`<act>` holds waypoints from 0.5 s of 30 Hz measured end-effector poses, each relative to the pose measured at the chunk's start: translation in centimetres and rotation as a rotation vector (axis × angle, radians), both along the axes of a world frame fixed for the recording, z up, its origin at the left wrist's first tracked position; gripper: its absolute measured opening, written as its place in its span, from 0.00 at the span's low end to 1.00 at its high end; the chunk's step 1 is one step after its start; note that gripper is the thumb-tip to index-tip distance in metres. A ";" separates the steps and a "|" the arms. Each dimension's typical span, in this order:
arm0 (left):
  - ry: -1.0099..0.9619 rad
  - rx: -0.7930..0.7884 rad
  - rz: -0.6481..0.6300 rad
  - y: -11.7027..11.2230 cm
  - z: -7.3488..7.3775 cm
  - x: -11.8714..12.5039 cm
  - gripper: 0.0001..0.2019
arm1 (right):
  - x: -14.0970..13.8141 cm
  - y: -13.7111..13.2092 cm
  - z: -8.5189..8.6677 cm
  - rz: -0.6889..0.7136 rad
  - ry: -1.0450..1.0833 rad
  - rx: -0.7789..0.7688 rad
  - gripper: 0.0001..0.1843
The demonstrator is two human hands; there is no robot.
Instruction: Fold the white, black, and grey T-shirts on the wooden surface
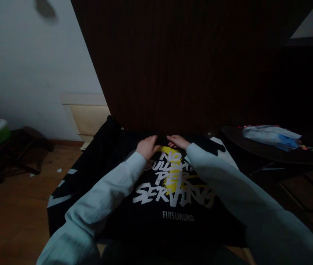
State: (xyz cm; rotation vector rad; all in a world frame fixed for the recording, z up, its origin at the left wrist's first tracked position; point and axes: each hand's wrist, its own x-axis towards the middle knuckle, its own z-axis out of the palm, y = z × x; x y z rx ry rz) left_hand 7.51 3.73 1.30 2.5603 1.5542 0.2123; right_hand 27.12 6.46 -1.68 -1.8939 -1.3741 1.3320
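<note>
I have the black shirt (145,218) lying print-up before the dark panel (173,66), left hand (147,147) and right hand (178,141) half-curled beside its lettering, cloth grip undeterminable; step judged: straightening, next calling for even tension.

dim indoor light leaves black printed cloth (134,230) and a dark wood panel (184,70) deep in shadow.

the pale wall (21,55) at left is the brightest broad area, tinged cool blue; the far right falls to near black. white lettering (156,195) stands out from murky folds. left hand (146,146) and right hand (178,141) look slightly soft, and wide-angle distortion stretches the sleeves (98,204) toward the lower corners.
</note>
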 end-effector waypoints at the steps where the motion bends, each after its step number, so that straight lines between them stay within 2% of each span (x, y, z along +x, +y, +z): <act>1: 0.024 0.031 -0.152 -1.4 -0.5 0.8 0.25 | 0.0 0.6 -0.3 -0.042 0.050 -0.037 0.20; 2: 0.044 0.057 -0.247 -2.7 -1.2 1.3 0.28 | 0.0 1.0 -0.6 -0.065 0.085 -0.065 0.23; 3: 0.055 0.075 -0.288 -3.9 -1.9 1.3 0.30 | 0.1 1.3 -0.9 -0.068 0.100 -0.080 0.26; 4: 0.067 0.083 -0.276 -4.8 -2.7 1.1 0.31 | 0.1 1.5 -1.4 -0.067 0.103 -0.089 0.27; 6: 0.097 0.051 -0.161 -5.7 -4.1 -0.1 0.30 | -0.3 1.8 -2.3 -0.042 0.054 -0.075 0.25; 9: 0.194 -0.030 0.014 -5.6 -5.3 -1.9 0.23 | -1.6 2.2 -3.5 -0.011 -0.076 0.007 0.19; 12: 0.288 -0.088 0.026 -4.8 -5.8 -2.7 0.15 | -3.3 3.0 -4.2 -0.017 -0.170 0.080 0.14; 15: 0.327 -0.133 0.019 -4.3 -6.1 -2.9 0.13 | -4.5 3.8 -4.3 0.000 -0.226 0.092 0.09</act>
